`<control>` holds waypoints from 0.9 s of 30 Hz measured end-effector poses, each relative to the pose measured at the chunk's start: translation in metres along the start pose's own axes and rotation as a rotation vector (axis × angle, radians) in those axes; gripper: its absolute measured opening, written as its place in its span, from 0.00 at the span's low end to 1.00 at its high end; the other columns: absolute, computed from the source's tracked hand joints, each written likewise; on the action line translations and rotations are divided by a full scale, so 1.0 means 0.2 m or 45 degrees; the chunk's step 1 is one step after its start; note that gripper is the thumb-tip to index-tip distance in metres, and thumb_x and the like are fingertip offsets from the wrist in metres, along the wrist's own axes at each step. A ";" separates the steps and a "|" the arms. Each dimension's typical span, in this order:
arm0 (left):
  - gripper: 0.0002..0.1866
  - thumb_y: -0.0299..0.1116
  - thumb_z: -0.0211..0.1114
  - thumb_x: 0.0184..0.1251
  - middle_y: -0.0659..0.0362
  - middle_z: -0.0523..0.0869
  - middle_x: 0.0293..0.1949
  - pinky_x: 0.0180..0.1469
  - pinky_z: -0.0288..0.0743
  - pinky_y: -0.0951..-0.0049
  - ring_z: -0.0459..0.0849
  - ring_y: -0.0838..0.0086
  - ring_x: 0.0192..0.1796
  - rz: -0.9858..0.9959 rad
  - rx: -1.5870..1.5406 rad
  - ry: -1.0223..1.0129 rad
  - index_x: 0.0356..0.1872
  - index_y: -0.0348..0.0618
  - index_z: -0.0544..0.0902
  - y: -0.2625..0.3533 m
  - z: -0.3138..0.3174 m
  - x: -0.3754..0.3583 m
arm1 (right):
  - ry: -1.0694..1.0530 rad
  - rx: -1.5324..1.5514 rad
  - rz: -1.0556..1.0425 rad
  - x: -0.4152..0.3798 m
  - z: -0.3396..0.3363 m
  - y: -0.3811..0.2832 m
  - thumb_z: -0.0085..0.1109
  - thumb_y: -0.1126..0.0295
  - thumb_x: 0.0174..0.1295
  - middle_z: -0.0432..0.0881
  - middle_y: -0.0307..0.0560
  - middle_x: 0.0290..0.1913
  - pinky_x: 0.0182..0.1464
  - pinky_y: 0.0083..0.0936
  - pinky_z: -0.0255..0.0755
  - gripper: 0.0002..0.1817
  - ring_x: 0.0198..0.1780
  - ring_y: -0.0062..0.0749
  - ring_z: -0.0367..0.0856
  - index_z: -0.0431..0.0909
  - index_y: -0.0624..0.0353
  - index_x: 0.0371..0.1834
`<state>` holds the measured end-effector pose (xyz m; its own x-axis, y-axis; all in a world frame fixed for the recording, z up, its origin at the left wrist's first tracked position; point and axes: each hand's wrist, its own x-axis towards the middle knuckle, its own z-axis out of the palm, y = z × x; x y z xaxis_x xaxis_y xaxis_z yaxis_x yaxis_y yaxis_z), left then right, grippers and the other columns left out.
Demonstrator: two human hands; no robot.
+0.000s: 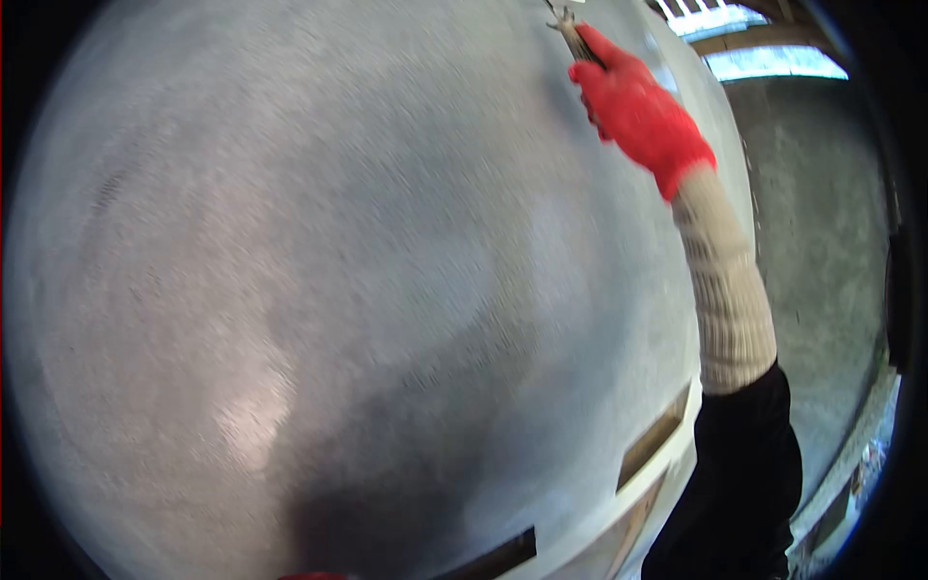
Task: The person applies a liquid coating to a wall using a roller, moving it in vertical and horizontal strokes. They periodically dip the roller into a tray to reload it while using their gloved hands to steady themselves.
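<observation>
My right hand (643,111), in a red glove, is raised at the upper right and closed around the handle of a trowel (577,41). The handle points up and left to a metal neck; the top edge of the view cuts off most of the blade. Right behind it stands a broad grey plastered wall (406,222), damp-looking and finely textured, with a lighter shiny patch at lower left. Of my left hand (314,577) only a sliver of red glove shows at the bottom edge, and its fingers are hidden.
Low on the wall are dark rectangular openings (652,451) along a pale ledge (619,512). Another grey wall (817,222) stands to the right, past the wall's edge. Bright gaps and wooden beams (768,41) show above it. A dark shadow falls on the lower wall.
</observation>
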<state>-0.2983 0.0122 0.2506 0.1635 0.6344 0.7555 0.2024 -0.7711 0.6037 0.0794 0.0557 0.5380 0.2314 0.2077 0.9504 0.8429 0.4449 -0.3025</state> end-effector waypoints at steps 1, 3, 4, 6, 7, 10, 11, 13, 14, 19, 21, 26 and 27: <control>0.22 0.43 0.51 0.72 0.49 0.77 0.48 0.51 0.72 0.64 0.78 0.62 0.48 0.014 -0.068 -0.047 0.54 0.33 0.73 -0.01 0.04 -0.01 | -0.008 -0.050 0.017 -0.15 -0.01 0.05 0.54 0.69 0.61 0.82 0.56 0.39 0.44 0.26 0.75 0.24 0.43 0.41 0.82 0.69 0.58 0.62; 0.23 0.44 0.51 0.72 0.48 0.76 0.48 0.51 0.73 0.63 0.78 0.61 0.48 0.003 -0.203 -0.144 0.54 0.33 0.73 -0.01 0.12 -0.04 | 0.047 -0.093 -0.197 -0.54 -0.01 0.33 0.52 0.71 0.63 0.80 0.56 0.44 0.43 0.25 0.74 0.27 0.39 0.36 0.81 0.63 0.59 0.67; 0.23 0.44 0.51 0.72 0.48 0.76 0.48 0.51 0.73 0.63 0.79 0.61 0.48 -0.005 -0.269 -0.188 0.54 0.33 0.73 -0.01 0.15 -0.06 | 0.063 -0.110 -0.296 -0.76 0.00 0.49 0.51 0.72 0.64 0.80 0.56 0.47 0.43 0.25 0.74 0.28 0.36 0.34 0.81 0.60 0.59 0.68; 0.24 0.45 0.51 0.71 0.47 0.76 0.48 0.51 0.73 0.62 0.79 0.60 0.48 -0.012 -0.355 -0.248 0.54 0.33 0.73 -0.02 0.21 -0.10 | -0.117 0.009 0.007 -1.32 -0.06 0.59 0.48 0.76 0.64 0.78 0.61 0.51 0.39 0.25 0.74 0.29 0.34 0.33 0.81 0.55 0.65 0.70; 0.24 0.46 0.51 0.71 0.47 0.76 0.48 0.51 0.74 0.62 0.79 0.60 0.48 -0.020 -0.371 -0.275 0.54 0.32 0.73 -0.03 0.24 -0.12 | -0.099 -0.145 -0.182 -1.59 -0.07 0.68 0.47 0.78 0.63 0.77 0.64 0.51 0.38 0.25 0.75 0.29 0.36 0.36 0.82 0.55 0.66 0.69; 0.26 0.49 0.51 0.71 0.45 0.75 0.49 0.51 0.74 0.60 0.79 0.58 0.47 -0.110 -0.347 -0.359 0.54 0.32 0.72 -0.03 0.28 -0.15 | -0.230 -0.050 0.212 -2.38 -0.15 0.79 0.52 0.80 0.57 0.79 0.63 0.45 0.36 0.30 0.76 0.32 0.36 0.42 0.83 0.58 0.65 0.67; 0.26 0.49 0.50 0.71 0.45 0.75 0.50 0.51 0.74 0.61 0.79 0.58 0.47 -0.114 -0.350 -0.374 0.54 0.32 0.72 -0.04 0.30 -0.15 | -0.257 -0.029 0.324 -2.59 -0.18 0.79 0.54 0.81 0.56 0.79 0.62 0.45 0.36 0.31 0.76 0.32 0.36 0.43 0.83 0.59 0.64 0.67; 0.27 0.49 0.50 0.71 0.45 0.75 0.50 0.51 0.74 0.60 0.79 0.58 0.47 -0.153 -0.336 -0.420 0.55 0.32 0.72 -0.04 0.32 -0.16 | -0.332 -0.091 0.436 -2.95 -0.26 0.79 0.57 0.81 0.54 0.80 0.61 0.42 0.36 0.32 0.76 0.33 0.36 0.47 0.83 0.60 0.60 0.67; 0.27 0.49 0.50 0.71 0.45 0.75 0.50 0.52 0.73 0.60 0.79 0.58 0.48 -0.200 -0.354 -0.453 0.55 0.32 0.71 -0.03 0.34 -0.15 | -0.391 -0.122 0.537 -3.06 -0.30 0.77 0.58 0.80 0.54 0.80 0.60 0.41 0.36 0.32 0.76 0.34 0.37 0.48 0.83 0.60 0.58 0.67; 0.27 0.49 0.52 0.70 0.46 0.75 0.51 0.54 0.72 0.58 0.78 0.58 0.50 -0.236 -0.406 -0.540 0.56 0.33 0.70 -0.03 0.38 -0.16 | -0.604 -0.282 0.856 -3.48 -0.50 0.72 0.65 0.75 0.50 0.82 0.56 0.37 0.37 0.34 0.77 0.32 0.39 0.50 0.83 0.67 0.54 0.61; 0.28 0.50 0.54 0.69 0.46 0.75 0.52 0.55 0.71 0.56 0.78 0.58 0.51 -0.308 -0.473 -0.533 0.56 0.33 0.70 -0.01 0.39 -0.15 | -0.650 -0.265 0.986 -3.56 -0.57 0.71 0.64 0.75 0.51 0.82 0.58 0.38 0.39 0.34 0.76 0.31 0.40 0.51 0.83 0.69 0.53 0.61; 0.30 0.46 0.58 0.66 0.45 0.70 0.58 0.60 0.68 0.55 0.73 0.56 0.59 -0.220 -0.546 -0.658 0.62 0.36 0.64 -0.10 0.37 -0.17 | -0.915 -0.443 1.128 -3.71 -0.70 0.73 0.66 0.70 0.51 0.83 0.56 0.39 0.42 0.34 0.77 0.29 0.42 0.48 0.83 0.71 0.51 0.60; 0.30 0.46 0.58 0.66 0.45 0.70 0.58 0.60 0.68 0.55 0.73 0.56 0.59 -0.231 -0.544 -0.663 0.62 0.36 0.64 -0.09 0.38 -0.18 | -0.983 -0.478 1.133 -3.73 -0.71 0.73 0.67 0.70 0.50 0.83 0.56 0.40 0.42 0.34 0.77 0.30 0.43 0.48 0.83 0.71 0.51 0.60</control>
